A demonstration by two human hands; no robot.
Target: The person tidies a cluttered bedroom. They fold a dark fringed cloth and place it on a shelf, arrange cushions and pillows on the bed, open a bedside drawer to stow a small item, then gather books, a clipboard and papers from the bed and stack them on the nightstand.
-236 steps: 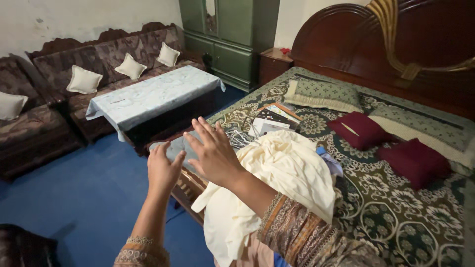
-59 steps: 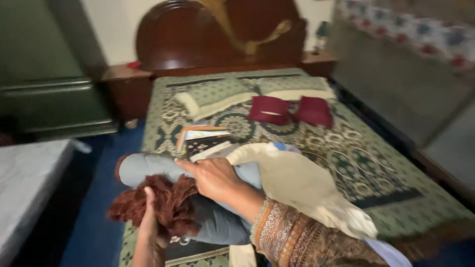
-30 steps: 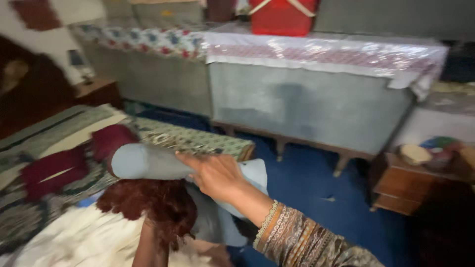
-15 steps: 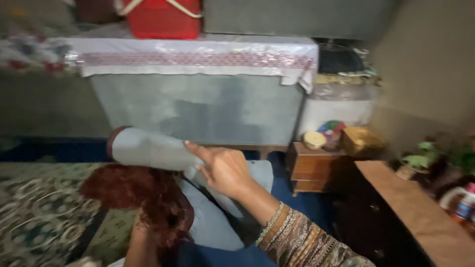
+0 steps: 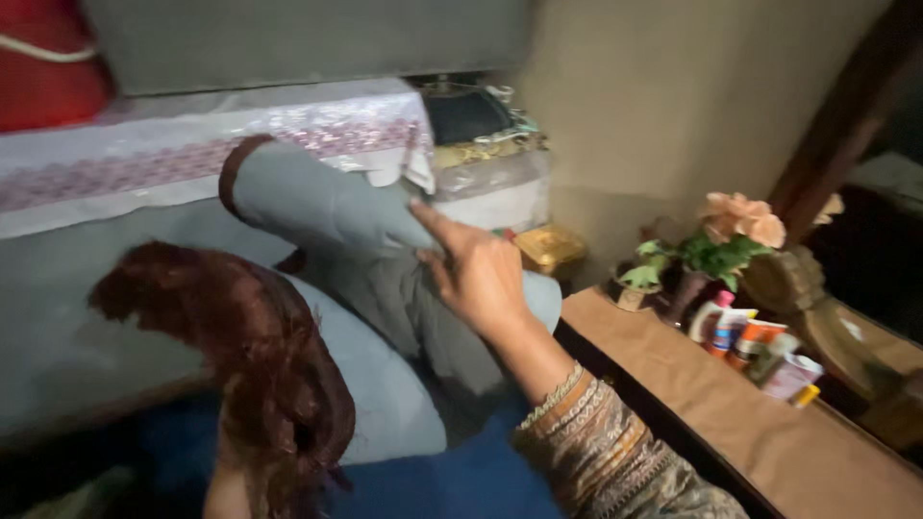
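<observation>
The grey-blue garment (image 5: 375, 288), edged at one end with a dark reddish-brown trim, hangs bunched in the air in front of the grey chest (image 5: 87, 317), held up between the person's two arms. The right hand (image 5: 478, 274) lies on top of it, forefinger stretched out along the folded cloth and the other fingers curled down into the fabric, pressing rather than pinching. A maroon fringed cloth (image 5: 255, 356) droops over the left hand (image 5: 231, 485), which is almost wholly buried under it; I cannot tell how those fingers are set, only that the wrist comes up beneath the fringe, just beside the grey-blue garment. A white and pink patterned cover (image 5: 192, 144) is draped over the top of the chest, and a red bag (image 5: 43, 72) sits on it. To the right of the chest stands a brown counter (image 5: 731, 423) carrying a potted plant with peach flowers (image 5: 716, 250) and a few small bottles (image 5: 745, 336).
</observation>
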